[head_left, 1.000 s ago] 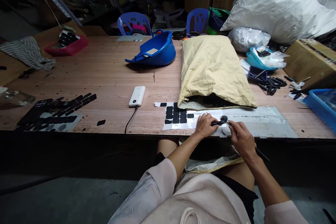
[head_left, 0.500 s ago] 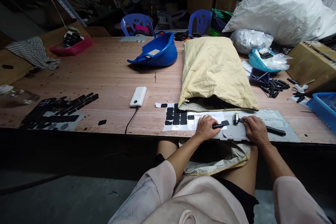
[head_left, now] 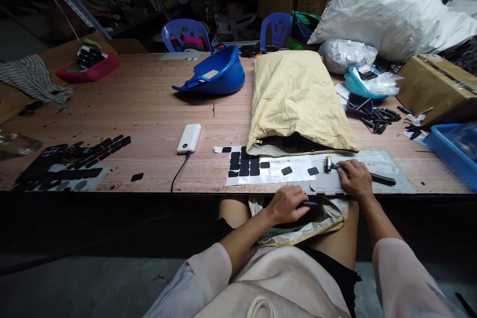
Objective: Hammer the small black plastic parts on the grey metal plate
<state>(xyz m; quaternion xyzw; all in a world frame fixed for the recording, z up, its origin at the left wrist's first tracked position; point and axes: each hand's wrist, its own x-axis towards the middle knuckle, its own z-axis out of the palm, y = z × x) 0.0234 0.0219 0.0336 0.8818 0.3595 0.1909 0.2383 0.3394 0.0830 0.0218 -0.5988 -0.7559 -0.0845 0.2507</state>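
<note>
My left hand (head_left: 287, 204) is closed around a slim black piece (head_left: 308, 203), too small to name, over the open mouth of a sack (head_left: 328, 228) on my lap. On the grey board (head_left: 387, 164) lies a small hammer (head_left: 383, 179) with a yellow-and-silver head. My right hand (head_left: 356, 179) has its fingers wrapped round the hammer's shaft. Beyond my left hand, black rounded patches (head_left: 244, 163) stick to a white backing sheet (head_left: 276, 176). Two loose patches, one nearer the middle (head_left: 286, 171) and one by the board (head_left: 313, 171), lie apart from the rows.
A full yellow sack (head_left: 294, 99) lies behind the sheet, mouth towards me. To its left are a blue scoop-like basin (head_left: 219, 77) and a cabled white power bank (head_left: 189, 138). Black pieces (head_left: 380, 119), a carton (head_left: 439, 84) and a blue tray (head_left: 454, 154) sit right.
My left hand has moved back off the table with the black piece, down over the lap sack. A patch near its former place shows now. My right hand stays on the hammer.
</note>
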